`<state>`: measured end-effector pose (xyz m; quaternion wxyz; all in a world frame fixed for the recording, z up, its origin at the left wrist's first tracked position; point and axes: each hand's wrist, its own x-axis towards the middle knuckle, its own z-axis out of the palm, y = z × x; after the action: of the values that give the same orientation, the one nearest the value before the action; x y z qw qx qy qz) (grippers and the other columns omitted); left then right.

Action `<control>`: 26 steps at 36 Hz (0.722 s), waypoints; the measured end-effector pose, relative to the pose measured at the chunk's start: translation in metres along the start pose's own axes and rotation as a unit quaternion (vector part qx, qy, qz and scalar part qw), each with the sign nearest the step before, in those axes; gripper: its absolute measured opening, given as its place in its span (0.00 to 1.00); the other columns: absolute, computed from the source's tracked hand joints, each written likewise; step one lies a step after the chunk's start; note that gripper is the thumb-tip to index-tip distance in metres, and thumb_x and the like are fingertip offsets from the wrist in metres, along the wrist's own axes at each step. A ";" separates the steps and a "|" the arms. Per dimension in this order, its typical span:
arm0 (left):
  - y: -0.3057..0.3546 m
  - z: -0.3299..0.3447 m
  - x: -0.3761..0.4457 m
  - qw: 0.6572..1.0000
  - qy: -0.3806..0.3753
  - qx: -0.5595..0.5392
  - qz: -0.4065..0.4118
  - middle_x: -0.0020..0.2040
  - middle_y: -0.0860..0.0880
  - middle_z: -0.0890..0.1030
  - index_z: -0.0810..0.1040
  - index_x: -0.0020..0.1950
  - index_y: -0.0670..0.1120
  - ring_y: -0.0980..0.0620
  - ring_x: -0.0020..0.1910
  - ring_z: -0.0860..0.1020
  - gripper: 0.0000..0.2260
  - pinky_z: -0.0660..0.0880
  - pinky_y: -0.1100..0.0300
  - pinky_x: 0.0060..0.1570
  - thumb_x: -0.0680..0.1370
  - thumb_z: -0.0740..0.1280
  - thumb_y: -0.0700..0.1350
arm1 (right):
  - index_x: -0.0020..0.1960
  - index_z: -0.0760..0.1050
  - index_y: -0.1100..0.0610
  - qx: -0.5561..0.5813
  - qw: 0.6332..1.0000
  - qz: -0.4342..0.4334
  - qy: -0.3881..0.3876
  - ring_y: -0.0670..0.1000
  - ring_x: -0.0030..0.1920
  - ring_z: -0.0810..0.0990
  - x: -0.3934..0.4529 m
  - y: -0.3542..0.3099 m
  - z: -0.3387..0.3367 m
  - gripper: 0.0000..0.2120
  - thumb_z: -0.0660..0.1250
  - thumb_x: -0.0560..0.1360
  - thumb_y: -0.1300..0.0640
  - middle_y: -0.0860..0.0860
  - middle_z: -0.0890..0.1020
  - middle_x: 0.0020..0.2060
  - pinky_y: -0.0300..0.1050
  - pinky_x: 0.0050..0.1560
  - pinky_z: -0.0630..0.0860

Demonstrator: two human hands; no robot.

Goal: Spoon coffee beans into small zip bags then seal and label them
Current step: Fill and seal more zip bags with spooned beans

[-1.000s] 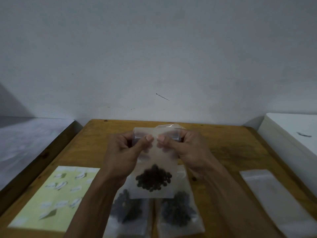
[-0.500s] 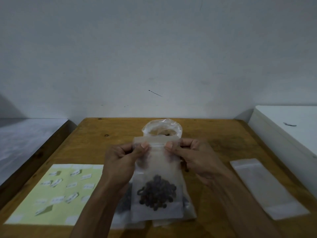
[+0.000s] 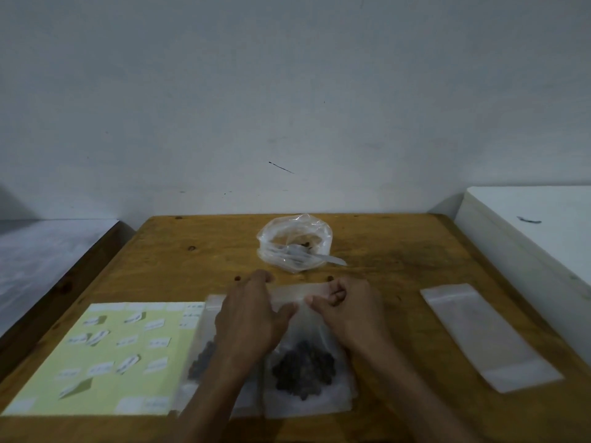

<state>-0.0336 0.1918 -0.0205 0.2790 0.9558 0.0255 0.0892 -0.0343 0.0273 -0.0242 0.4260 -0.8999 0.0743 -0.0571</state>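
I am looking down at the brown wooden table [image 3: 399, 254], and everything I describe is placed from the two hands working at its near middle. Left of the left hand [image 3: 252, 318] is lying the pale green label sheet with small white stickers [image 3: 105, 356]; well to the right of the right hand [image 3: 348, 310] is lying an empty frosted zip bag [image 3: 489, 337], its long axis running away and to the left. Beyond both hands, near but apart, is sitting the crumpled clear plastic bag of coffee beans [image 3: 295, 241] with a white plastic spoon [image 3: 315, 255] poking out of it.

Directly under the hands is lying the small frosted zip bag with dark beans pooled at its near end [image 3: 303, 369], flat on the table, long axis running toward me — the zip strip is at the far end, right at the fingertips. Another filled bag [image 3: 204, 356] is peeking out beneath the left wrist.

The left hand is pressing down on the strip with its fingers mostly straight; the right hand is curling its fingers and pinching the strip's right part. I judge the seal is being run shut — both hands are equally near it, and the label sheet is closest to the left.
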 end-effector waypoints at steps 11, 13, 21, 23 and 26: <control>0.001 0.010 0.003 0.996 0.057 0.047 0.043 0.61 0.50 0.78 0.72 0.68 0.51 0.49 0.62 0.72 0.26 0.71 0.52 0.61 0.74 0.71 0.59 | 0.48 0.76 0.47 -0.056 0.998 -0.018 0.035 0.40 0.43 0.77 0.000 0.004 -0.009 0.07 0.71 0.76 0.46 0.41 0.78 0.42 0.35 0.38 0.72; 0.007 0.008 0.004 0.993 0.095 0.015 0.070 0.52 0.52 0.80 0.77 0.62 0.50 0.50 0.55 0.75 0.19 0.73 0.52 0.55 0.74 0.72 0.56 | 0.46 0.76 0.46 -0.053 0.998 -0.009 0.046 0.39 0.41 0.76 0.002 0.007 -0.025 0.05 0.70 0.77 0.46 0.41 0.78 0.41 0.34 0.36 0.70; 0.088 0.017 -0.006 0.967 0.017 -0.116 0.227 0.36 0.57 0.77 0.80 0.42 0.52 0.59 0.36 0.75 0.07 0.76 0.58 0.35 0.74 0.72 0.53 | 0.58 0.77 0.51 -0.171 0.973 0.080 0.130 0.57 0.57 0.79 0.034 0.075 -0.118 0.15 0.70 0.75 0.45 0.52 0.82 0.55 0.51 0.54 0.77; 0.115 0.035 -0.006 0.967 -0.048 -0.081 0.238 0.38 0.56 0.78 0.80 0.44 0.52 0.59 0.38 0.75 0.08 0.78 0.55 0.39 0.75 0.71 0.56 | 0.64 0.76 0.56 -0.217 0.963 0.120 0.109 0.60 0.61 0.78 0.036 0.095 -0.138 0.23 0.71 0.74 0.44 0.55 0.80 0.61 0.51 0.55 0.75; 0.146 0.071 0.002 0.967 -0.134 -0.044 0.212 0.39 0.55 0.79 0.78 0.45 0.53 0.58 0.39 0.76 0.08 0.79 0.54 0.42 0.76 0.69 0.57 | 0.62 0.75 0.56 -0.243 0.952 0.170 0.077 0.60 0.61 0.77 0.036 0.119 -0.154 0.24 0.69 0.73 0.41 0.56 0.79 0.61 0.52 0.55 0.75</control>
<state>-0.0188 0.0311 -0.0008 0.2960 0.9295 -0.2192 0.0181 -0.0348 -0.1707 -0.0179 0.1906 -0.9431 0.2703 -0.0338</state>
